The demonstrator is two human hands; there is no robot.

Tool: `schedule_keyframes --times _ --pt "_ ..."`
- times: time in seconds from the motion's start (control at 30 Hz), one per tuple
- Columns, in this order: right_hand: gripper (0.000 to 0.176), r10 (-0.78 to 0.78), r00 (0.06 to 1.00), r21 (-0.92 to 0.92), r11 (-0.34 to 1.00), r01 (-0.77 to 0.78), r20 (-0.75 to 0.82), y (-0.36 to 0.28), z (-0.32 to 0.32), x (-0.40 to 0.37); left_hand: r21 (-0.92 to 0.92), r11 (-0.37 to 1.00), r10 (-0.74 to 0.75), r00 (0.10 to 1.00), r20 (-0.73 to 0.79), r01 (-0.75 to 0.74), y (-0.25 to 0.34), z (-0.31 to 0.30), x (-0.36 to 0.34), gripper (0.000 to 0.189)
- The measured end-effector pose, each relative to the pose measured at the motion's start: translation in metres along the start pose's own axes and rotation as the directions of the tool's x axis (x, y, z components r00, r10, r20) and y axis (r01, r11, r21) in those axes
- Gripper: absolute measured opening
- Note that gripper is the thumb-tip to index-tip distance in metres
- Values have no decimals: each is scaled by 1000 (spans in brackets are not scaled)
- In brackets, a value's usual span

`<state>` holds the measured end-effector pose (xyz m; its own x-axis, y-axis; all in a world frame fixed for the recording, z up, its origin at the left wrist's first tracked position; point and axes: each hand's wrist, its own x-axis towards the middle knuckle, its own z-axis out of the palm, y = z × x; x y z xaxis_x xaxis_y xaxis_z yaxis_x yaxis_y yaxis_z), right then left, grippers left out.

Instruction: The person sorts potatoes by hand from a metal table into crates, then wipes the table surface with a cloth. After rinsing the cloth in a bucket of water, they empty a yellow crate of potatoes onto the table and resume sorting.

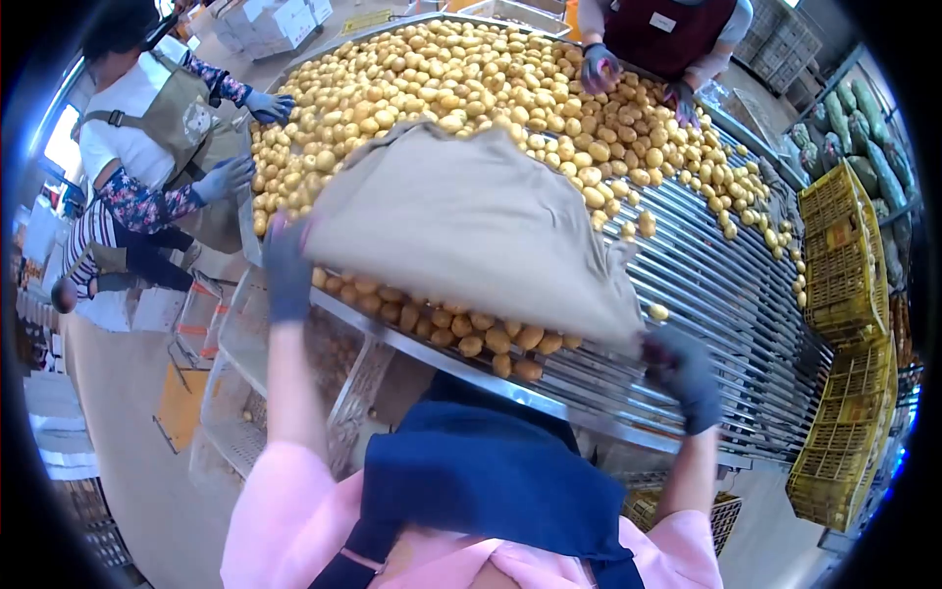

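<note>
A large beige cloth (461,226) is spread over part of a heap of potatoes (422,83) on a metal roller table (706,285). My left hand (287,270), in a dark grey glove, grips the cloth's left end. At the opposite end, my right hand (684,378), also gloved, has its fingers closed on the cloth's corner, somewhat blurred. Browner potatoes (471,329) show beneath the cloth's near edge, close to the table's metal rim. What lies under the middle of the cloth is hidden.
A co-worker in an apron (162,128) stands at the left, gloved hands by the potatoes. Another person in a dark red apron (667,34) handles potatoes across the table. Yellow crates (844,255) stand at the right. Clear plastic bins (245,344) sit below on the left.
</note>
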<state>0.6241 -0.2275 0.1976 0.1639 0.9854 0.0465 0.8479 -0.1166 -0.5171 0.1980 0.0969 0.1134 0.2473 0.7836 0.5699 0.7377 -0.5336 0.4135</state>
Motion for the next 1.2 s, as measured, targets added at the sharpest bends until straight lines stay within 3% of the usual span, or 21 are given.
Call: schedule_keyframes --times 0.03,0.07,0.1,0.13,0.17,0.2,0.33,0.4,0.5,0.67,0.73,0.87,0.93,0.97,1.0,1.03,1.07,1.1,1.13,1.17,1.2 --pt "23 89 995 101 990 -94 53 8 34 -9 55 991 -130 978 165 122 22 -31 -26 22" --pt "26 240 920 91 956 -280 311 -1 46 -9 -20 954 -297 954 53 298 10 -26 -68 21" --pt "40 236 834 142 927 -347 499 0 59 -7 208 973 -176 914 365 104 -32 -37 -115 28" --pt "40 235 831 152 923 -353 505 0 77 -6 116 993 -96 831 547 38 -48 -41 -145 36" --pt "49 167 940 28 983 -183 298 1 95 -5 170 985 -121 728 675 6 -18 -53 -145 45" --pt "57 42 994 -137 990 -28 97 1 110 0 153 950 141 809 571 -274 -28 -48 -167 53" --pt "67 27 997 -132 991 -36 -71 -25 165 69 164 986 -96 753 651 -15 51 -11 -109 71" --pt "70 83 996 -208 975 -80 9 -41 197 105 170 985 -61 862 503 -29 68 48 -108 77" --pt "71 130 987 -288 953 -97 96 -46 207 104 393 915 -185 771 609 -91 88 91 -94 80" --pt "61 244 964 -255 943 -212 104 -19 201 70 306 929 -68 717 694 -209 89 98 -107 77" --pt "58 172 984 -274 950 -151 55 -18 209 100 406 905 -190 732 654 -128 93 115 -93 74" --pt "39 18 996 -217 976 -36 -85 12 248 198 372 922 -177 737 652 -109 60 149 -85 72" --pt "35 -55 990 -235 972 24 -127 16 247 257 244 968 -66 874 482 -62 39 176 -61 75" --pt "40 -65 997 -197 979 57 -32 28 246 280 290 947 -56 818 572 -138 39 180 -32 75" --pt "44 133 945 -210 975 -71 300 33 235 314 297 938 9 869 496 -179 31 197 -15 77" --pt "46 -50 996 -52 998 46 -76 49 252 330 279 948 17 903 429 -151 25 213 6 78" --pt "45 -220 949 -135 972 193 -225 63 252 355 257 958 25 932 361 -126 18 229 28 80" --pt "42 -216 930 -208 965 158 -297 54 233 376 257 961 18 952 306 -100 -1 249 53 90" --pt "38 -272 868 -60 960 272 -415 65 231 404 253 964 10 968 251 -75 -19 270 78 100" --pt "54 -203 962 -206 965 165 -183 64 202 425 442 880 0 931 364 -172 2 270 127 104" --pt "51 -86 973 -267 963 26 -216 52 187 448 493 858 -133 862 489 -147 -10 280 165 93"
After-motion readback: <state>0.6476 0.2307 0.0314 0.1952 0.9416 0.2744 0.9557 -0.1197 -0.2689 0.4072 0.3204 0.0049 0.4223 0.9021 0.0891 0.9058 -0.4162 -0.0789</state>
